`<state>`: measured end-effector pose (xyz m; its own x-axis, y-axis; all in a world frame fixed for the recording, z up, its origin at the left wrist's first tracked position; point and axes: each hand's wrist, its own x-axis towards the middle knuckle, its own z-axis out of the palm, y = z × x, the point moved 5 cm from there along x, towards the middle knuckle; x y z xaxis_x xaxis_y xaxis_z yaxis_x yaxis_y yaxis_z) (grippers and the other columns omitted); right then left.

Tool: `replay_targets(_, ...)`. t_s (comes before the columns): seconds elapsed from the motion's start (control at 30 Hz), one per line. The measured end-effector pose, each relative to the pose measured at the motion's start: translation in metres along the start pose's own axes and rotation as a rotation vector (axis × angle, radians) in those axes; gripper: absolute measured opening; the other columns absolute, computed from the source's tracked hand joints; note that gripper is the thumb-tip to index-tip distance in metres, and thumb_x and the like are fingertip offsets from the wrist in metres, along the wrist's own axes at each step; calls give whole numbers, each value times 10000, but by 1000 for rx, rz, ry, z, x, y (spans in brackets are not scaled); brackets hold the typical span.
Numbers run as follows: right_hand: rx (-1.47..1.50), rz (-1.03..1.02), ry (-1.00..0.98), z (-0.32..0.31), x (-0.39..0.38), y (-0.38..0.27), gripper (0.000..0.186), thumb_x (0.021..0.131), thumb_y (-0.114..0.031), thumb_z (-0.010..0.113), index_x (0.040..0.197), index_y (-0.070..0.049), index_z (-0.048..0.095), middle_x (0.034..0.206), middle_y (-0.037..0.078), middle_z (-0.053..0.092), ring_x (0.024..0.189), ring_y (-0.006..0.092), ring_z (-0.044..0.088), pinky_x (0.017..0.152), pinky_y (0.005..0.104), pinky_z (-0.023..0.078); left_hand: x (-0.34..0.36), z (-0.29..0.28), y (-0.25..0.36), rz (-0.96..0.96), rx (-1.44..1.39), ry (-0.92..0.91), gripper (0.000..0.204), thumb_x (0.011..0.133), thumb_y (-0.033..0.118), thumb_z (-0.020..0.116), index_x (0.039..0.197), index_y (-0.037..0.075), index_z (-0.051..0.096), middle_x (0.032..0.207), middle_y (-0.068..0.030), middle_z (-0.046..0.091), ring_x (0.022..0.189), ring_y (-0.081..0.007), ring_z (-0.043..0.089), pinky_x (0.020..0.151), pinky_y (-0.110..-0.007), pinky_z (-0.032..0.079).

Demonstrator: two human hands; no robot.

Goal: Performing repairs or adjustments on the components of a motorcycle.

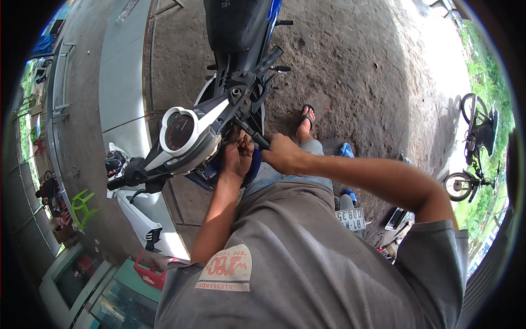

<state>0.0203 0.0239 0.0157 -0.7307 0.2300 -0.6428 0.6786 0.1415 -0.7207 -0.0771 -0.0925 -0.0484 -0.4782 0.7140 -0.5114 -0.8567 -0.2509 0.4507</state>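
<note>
A partly dismantled motorbike stands in front of me, its black seat (pixel 234 24) farthest away. Its white-framed instrument cluster (pixel 179 131) is tilted toward the left, with a handlebar grip (pixel 125 180) beyond it. Under the front cowl, my left hand (pixel 236 154) is raised with its fingers curled together near thin dark wires. What those fingers pinch is too small to make out. My right hand (pixel 282 154) is closed around the thick end of a black bar (pixel 251 130) just beside the left hand. The bar's other end reaches the motorbike's front.
A white fairing panel (pixel 143 220) lies at the left, near a red crate (pixel 150 270) and a glass display case (pixel 123 300). Farther left is a green chair (pixel 82 208). Close on my right lies a number plate (pixel 350 219). Another motorbike (pixel 478 143) is parked far right.
</note>
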Motion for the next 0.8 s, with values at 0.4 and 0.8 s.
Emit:
replay_targets(0.4, -89, -139, -120, 9, -12, 11, 361, 860, -214, 592, 1129, 26, 606, 952, 318, 669, 1020, 467, 644, 974, 531, 452, -12, -12, -2, -7, 0, 125, 119, 990, 201, 630, 911, 160, 551, 744, 64, 373, 667, -69, 366, 595, -229, 321)
replay_targets(0.8, 72, 322, -434, -18, -12, -28, 288, 881, -234, 600, 815, 40, 658, 709, 132, 657, 556, 231, 647, 484, 377, 546, -8, -7, -5, -21, -49, 72, 220, 1014, 270, 653, 856, 164, 545, 733, 77, 342, 676, -64, 332, 598, -231, 292)
